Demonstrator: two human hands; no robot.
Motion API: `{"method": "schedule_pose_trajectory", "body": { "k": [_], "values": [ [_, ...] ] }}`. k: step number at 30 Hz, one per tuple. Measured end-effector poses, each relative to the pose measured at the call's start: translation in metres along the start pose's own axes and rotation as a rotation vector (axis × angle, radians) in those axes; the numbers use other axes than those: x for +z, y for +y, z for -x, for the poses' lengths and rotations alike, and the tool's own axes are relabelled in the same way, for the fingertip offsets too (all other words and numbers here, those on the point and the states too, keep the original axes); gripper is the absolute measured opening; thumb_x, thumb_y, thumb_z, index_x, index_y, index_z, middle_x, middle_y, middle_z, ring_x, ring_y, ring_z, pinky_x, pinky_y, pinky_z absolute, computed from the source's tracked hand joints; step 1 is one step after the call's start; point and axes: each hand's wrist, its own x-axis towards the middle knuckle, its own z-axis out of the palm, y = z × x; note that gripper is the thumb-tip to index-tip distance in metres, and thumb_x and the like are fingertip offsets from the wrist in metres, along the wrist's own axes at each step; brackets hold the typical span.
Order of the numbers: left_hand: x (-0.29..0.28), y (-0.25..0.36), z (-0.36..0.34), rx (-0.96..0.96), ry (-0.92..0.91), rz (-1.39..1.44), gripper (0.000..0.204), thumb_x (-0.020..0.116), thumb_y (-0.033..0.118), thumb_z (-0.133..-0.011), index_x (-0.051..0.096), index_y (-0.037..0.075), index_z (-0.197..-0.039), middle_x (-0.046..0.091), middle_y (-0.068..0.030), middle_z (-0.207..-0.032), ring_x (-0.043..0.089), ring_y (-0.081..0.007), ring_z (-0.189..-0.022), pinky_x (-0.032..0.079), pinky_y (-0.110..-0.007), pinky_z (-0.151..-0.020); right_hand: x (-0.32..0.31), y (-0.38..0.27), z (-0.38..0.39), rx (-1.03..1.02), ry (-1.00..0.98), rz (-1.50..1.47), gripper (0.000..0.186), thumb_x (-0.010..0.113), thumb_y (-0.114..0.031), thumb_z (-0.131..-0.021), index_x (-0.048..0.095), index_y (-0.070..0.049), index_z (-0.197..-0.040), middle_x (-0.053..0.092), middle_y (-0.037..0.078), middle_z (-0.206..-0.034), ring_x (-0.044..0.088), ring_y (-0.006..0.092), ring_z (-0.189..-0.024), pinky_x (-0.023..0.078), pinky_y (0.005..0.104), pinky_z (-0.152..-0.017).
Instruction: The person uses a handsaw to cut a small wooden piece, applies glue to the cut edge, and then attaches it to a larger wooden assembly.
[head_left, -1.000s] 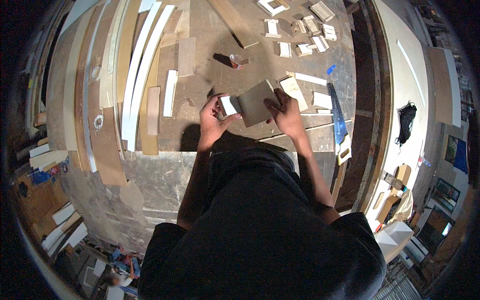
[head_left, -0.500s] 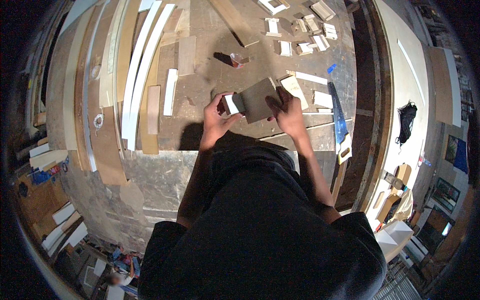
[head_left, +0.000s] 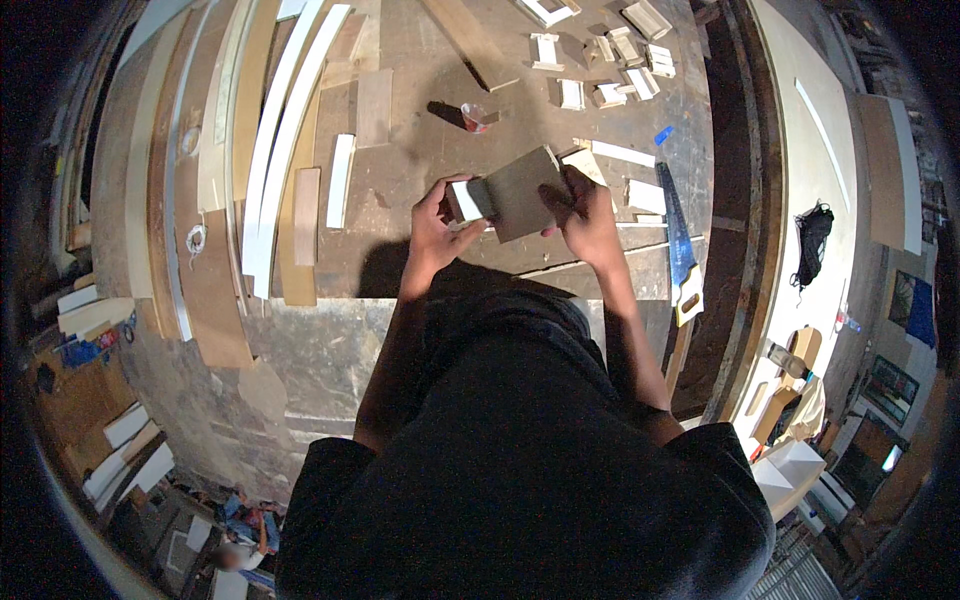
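A flat, square grey-brown board (head_left: pixel 519 195) is held up over the near part of the workbench. My right hand (head_left: pixel 588 222) grips its right side, thumb across the face. At the board's left edge is a small white-faced block (head_left: pixel 464 201), which my left hand (head_left: pixel 434 232) pinches between thumb and fingers. Block and board meet or overlap; whether they are joined I cannot tell. Just beyond my right hand, a pale wood piece (head_left: pixel 584 166) lies partly hidden.
A handsaw (head_left: pixel 680 240) lies at the bench's right edge. Several small wooden assemblies (head_left: pixel 621 47) sit at the far right, and a small clear cup (head_left: pixel 474 118) stands beyond my hands. Long white strips (head_left: pixel 293 140) and boards line the left. Farther right is a hammer (head_left: pixel 789 360).
My right hand and the board have shifted slightly right, with the board turned a little. The pale piece behind my right hand is now more covered. My left hand keeps its grip.
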Motion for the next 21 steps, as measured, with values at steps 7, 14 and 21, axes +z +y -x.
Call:
{"method": "schedule_pose_trajectory", "body": {
  "k": [7, 14, 21],
  "values": [
    [0.002, 0.008, -0.001, -0.084, -0.014, -0.020, 0.065, 0.090, 0.016, -0.075, 0.057, 0.001, -0.129, 0.069, -0.0081, -0.111, 0.065, -0.0119, -0.101, 0.056, -0.029, -0.086, -0.001, -0.007, -0.002, 0.006, 0.033, -0.098, 0.018, 0.065, -0.006, -0.096, 0.060, 0.011, -0.102, 0.066, 0.015, -0.083, 0.068, 0.0203, -0.062, 0.055, 0.0339, -0.048],
    [0.007, -0.001, -0.001, -0.042, 0.008, -0.039, 0.065, 0.093, 0.022, -0.071, 0.061, 0.001, -0.122, 0.070, -0.0084, -0.105, 0.066, -0.0129, -0.096, 0.056, -0.031, -0.084, -0.007, 0.002, -0.005, 0.080, 0.021, -0.135, 0.028, 0.064, -0.006, -0.098, 0.057, 0.014, -0.116, 0.066, 0.013, -0.096, 0.066, 0.0175, -0.072, 0.059, 0.0320, -0.050],
    [0.007, -0.008, 0.002, -0.065, 0.030, -0.134, 0.064, 0.096, 0.027, -0.066, 0.067, 0.000, -0.117, 0.071, -0.0102, -0.107, 0.067, -0.0145, -0.097, 0.055, -0.033, -0.086, -0.007, 0.001, -0.003, 0.132, 0.043, -0.202, 0.025, 0.066, -0.011, -0.097, 0.061, 0.011, -0.109, 0.066, 0.013, -0.090, 0.067, 0.0196, -0.070, 0.060, 0.0332, -0.048]
  ]
}}
